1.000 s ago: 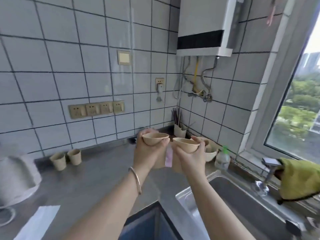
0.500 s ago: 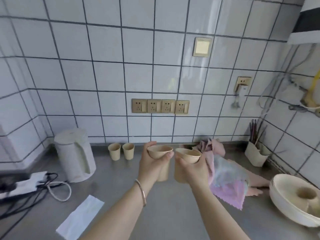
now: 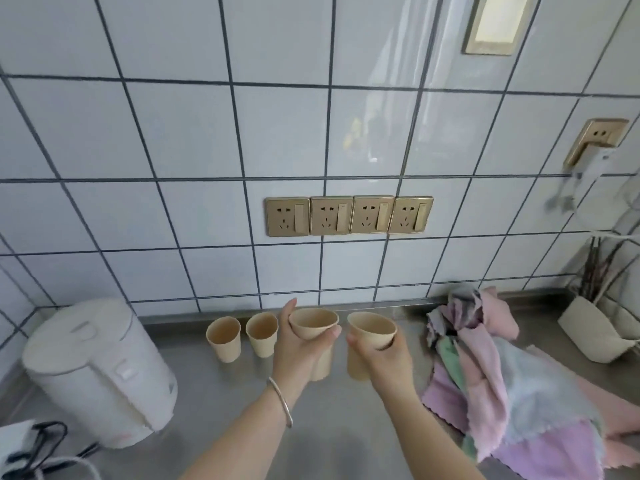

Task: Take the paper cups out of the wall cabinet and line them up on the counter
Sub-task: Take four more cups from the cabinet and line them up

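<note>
The left hand (image 3: 298,344) and right hand (image 3: 382,355) each wrap their fingers around 1 paper cup above the bench (image 3: 346,427); 2 cups (image 3: 242,336) stand beside them.

Both forearms reach forward from the bottom edge, converging toward centre. Left hand (image 3: 298,344) is wrapped around a cup, thumb across the front near the rim, index finger raised behind it; a thin bracelet sits on the left wrist. Right hand (image 3: 384,355) grips a second cup, thumb on its left side, fingers curled behind.
</note>
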{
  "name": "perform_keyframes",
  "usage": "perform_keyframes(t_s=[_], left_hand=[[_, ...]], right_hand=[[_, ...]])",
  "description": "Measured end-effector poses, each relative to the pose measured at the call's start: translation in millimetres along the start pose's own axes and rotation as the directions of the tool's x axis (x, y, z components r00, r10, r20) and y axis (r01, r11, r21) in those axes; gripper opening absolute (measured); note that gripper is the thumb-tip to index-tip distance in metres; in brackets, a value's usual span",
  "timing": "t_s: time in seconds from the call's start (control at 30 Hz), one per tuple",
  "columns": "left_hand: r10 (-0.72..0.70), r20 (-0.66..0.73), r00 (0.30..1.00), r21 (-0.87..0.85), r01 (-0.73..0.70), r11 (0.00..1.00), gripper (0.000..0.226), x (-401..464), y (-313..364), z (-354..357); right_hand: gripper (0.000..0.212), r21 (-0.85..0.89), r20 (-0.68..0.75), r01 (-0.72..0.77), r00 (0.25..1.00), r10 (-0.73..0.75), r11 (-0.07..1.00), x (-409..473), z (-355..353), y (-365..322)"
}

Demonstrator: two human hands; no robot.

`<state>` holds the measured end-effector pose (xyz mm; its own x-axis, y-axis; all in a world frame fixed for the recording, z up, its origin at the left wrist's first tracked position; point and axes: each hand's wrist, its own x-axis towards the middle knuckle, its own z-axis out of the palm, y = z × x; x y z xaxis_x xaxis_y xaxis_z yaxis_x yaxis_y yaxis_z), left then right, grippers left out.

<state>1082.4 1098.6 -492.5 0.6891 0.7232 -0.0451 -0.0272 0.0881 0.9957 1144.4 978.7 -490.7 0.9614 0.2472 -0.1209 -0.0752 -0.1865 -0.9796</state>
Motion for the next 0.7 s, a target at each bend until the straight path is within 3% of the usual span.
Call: perform_keyframes(t_s=[0.07,0.23,0.7], left_hand=[[-0.015,-0.029,0.999,0.035,0.016,0.999,0.093,18,-15,1],[-0.035,-0.1,0.994,0.085,0.044,0.995,0.061,58,-60,9],[-0.055,-0.213,0.975,0.165,0.092,0.982,0.066,124,-160,21]], right_hand=[[0.052,-0.027,0.004,-0.012,1.0,0.013,1.0,16,7,8],[0.054,-0.061,0.043,-0.042,0.998,0.045,0.997,57,26,38],[0.061,-0.131,0.096,-0.059,0.993,0.072,0.99,146,62,113]])
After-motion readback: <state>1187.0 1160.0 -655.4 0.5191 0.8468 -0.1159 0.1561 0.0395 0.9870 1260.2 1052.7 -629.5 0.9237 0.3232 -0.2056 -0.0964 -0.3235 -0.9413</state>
